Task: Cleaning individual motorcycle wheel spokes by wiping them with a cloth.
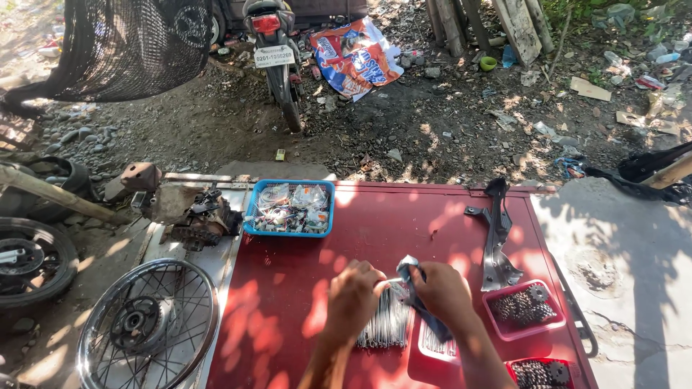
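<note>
Far left there's a tire [32,256] lying half out of frame, and right next to it a spoked wheel [148,324] is leaning off the corner of the red table [288,288], with a greasy engine part [189,210] sitting just above it at the table's edge. A blue tray [290,208] full of small bagged parts is sitting at the table's back left. Moving toward the middle, the left hand [352,299] is coming up from the bottom with the forearm angled slightly right, knuckles up, fingers curled shut and pinching the end of a thin spoke [393,280]. A bundle of spokes [384,325] is lying on the table just under and between both hands. The right hand [443,292] is mirroring the left, wrist bent inward, fingers closed around a dark rag [418,299] that's wrapping the other end of that spoke, with the rag's tail hanging down over a white tray [436,347] of more spokes. Further right a black bracket [496,238] is lying lengthwise, and near the table's right edge two pink trays [525,308] are holding sprockets. Way up top a motorbike [277,50] is parked in the dirt.
</note>
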